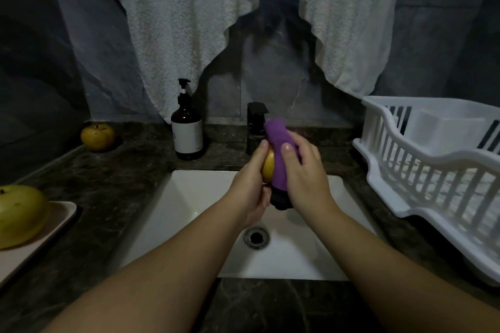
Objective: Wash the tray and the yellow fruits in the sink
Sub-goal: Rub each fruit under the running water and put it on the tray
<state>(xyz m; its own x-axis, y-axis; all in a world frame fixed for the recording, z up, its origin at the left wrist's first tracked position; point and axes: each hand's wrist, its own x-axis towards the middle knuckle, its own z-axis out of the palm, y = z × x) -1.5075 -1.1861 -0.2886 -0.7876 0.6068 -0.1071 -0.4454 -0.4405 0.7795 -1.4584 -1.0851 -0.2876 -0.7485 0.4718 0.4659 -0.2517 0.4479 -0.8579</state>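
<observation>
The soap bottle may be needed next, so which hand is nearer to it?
Left. The left hand, holding a yellow fruit, is nearer the soap bottle; the right hand, with the purple cloth, is farther right.

dim room, dark marble counter (113, 197), perhaps grey stone wall (32, 48).

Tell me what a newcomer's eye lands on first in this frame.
Centre frame, above the white sink, the left hand grips a yellow fruit while the right hand presses a purple cloth against it. A white dish rack sits at the right; another fruit rests on a tray at the left.
</observation>
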